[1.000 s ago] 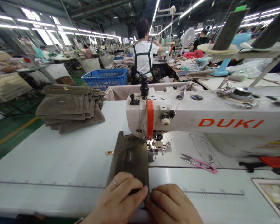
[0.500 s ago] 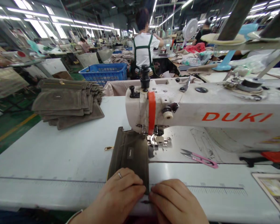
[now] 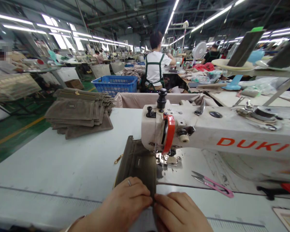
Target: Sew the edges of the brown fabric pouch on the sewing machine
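A dark olive fabric pouch (image 3: 141, 161) with a small label lies flat on the table, its right edge by the presser foot (image 3: 168, 160) of the white sewing machine (image 3: 203, 129). My left hand (image 3: 127, 204) rests on the pouch's near part, its fingers closed on the near right corner. My right hand (image 3: 180, 211) pinches the same corner from the right, fingertips close to those of the left. A gold zipper pull (image 3: 118, 159) sticks out from the pouch's left side.
A stack of similar pouches (image 3: 79, 111) lies at the back left. Pink-handled thread snips (image 3: 214, 184) lie right of the presser foot. Beyond the table are a fabric-lined bin (image 3: 135, 100), a blue basket (image 3: 114, 84) and a seated person (image 3: 155, 66). Thread cones (image 3: 246, 46) stand at right.
The camera view has tilted up and shifted, so the scene sits lower and further right. The pouch has moved slightly further along beside the presser foot, both hands still at its near corner.
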`<state>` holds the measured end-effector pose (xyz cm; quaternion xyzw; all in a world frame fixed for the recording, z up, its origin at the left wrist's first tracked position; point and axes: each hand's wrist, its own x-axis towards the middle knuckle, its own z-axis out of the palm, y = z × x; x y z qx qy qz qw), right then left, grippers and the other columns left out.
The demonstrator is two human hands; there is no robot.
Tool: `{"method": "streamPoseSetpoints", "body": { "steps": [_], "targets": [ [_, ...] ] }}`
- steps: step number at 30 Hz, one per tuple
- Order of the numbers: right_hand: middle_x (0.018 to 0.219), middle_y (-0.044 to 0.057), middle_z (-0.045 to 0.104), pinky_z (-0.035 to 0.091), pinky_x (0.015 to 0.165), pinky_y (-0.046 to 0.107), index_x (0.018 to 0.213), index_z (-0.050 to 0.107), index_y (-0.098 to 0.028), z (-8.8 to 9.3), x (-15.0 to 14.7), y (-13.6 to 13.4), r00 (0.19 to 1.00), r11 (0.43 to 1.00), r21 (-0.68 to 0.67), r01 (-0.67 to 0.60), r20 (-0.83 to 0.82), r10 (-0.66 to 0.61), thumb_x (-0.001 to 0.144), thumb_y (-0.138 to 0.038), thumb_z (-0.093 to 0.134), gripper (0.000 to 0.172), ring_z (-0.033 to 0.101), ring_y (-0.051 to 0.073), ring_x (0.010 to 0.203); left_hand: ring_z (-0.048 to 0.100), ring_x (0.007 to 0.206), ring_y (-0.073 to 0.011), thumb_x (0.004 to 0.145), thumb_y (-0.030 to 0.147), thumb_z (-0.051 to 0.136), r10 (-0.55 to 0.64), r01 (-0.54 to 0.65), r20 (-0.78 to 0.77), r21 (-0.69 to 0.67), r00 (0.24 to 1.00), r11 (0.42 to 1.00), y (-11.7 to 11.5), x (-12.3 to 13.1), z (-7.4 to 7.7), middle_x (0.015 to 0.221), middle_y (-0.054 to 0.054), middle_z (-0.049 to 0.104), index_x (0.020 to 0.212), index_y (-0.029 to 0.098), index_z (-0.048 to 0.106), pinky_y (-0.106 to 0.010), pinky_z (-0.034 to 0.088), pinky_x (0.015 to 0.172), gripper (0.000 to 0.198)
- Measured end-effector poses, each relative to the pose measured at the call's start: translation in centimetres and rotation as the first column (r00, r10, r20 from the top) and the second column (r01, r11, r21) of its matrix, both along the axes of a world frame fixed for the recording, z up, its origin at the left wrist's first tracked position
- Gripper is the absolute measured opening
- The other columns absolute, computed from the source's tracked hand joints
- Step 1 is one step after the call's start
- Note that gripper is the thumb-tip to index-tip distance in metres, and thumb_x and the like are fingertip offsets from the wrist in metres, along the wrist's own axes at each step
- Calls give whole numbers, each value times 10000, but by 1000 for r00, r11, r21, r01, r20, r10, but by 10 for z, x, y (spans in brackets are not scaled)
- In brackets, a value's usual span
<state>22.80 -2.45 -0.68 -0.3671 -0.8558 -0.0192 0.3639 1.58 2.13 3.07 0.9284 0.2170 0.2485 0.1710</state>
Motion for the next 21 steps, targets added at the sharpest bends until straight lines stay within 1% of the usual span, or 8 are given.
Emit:
{"method": "streamPoseSetpoints", "body": {
  "steps": [2,5,7,9,13,17,21],
  "targets": [
    [1002,28,721,496,688,311,1016,679,-176,3,-1,6,1000,1000,11,-1,-9,1,1001,-189,452,228,587,177,788,573,868,-166,1006,101,402,1,-1,-17,-25,1000,1000,5,0,1,959,-42,657,1019,142,626,-289,457,829,228],
    [977,40,712,509,684,311,1012,670,-183,1,-2,14,1000,1000,-14,-6,-15,6,926,-128,506,192,591,181,791,581,918,-161,1005,98,408,1,-4,-48,-55,999,998,13,-1,1,1018,-38,662,1033,151,620,-285,457,878,221],
    [994,40,704,508,677,309,1014,662,-191,0,-1,18,1000,998,-55,-9,-23,7,875,-109,529,209,591,185,799,587,943,-159,1013,111,406,6,-8,-48,-40,999,999,19,-2,1,1039,-38,665,1040,153,622,-284,460,903,221],
    [993,34,699,506,679,311,999,658,-198,1,0,21,999,995,-99,-18,-32,15,850,-103,535,215,585,192,804,594,942,-159,1023,133,402,4,-4,-31,7,999,1000,25,-2,0,1028,-41,672,1039,150,627,-284,469,903,225],
    [996,47,681,517,763,348,1013,646,-194,15,2,28,1000,967,-254,-12,22,19,856,-99,536,214,582,223,870,605,953,-163,1027,144,399,-3,8,-62,77,998,997,38,-1,-3,1019,-54,683,1041,138,633,-291,475,915,234],
    [1049,56,666,519,826,392,1058,635,-190,27,4,37,997,944,-331,5,74,21,879,-107,516,231,577,244,933,613,975,-163,1012,133,419,12,-3,-70,130,997,992,50,0,-7,1035,-54,695,1042,138,648,-289,471,949,231],
    [1046,53,651,519,856,447,1081,637,-208,30,6,47,992,915,-400,60,128,-9,861,-115,534,259,576,260,949,622,986,-164,972,105,500,43,-25,-128,143,991,989,62,1,-9,1031,-49,700,1042,142,662,-284,477,959,180]
  ]
}}
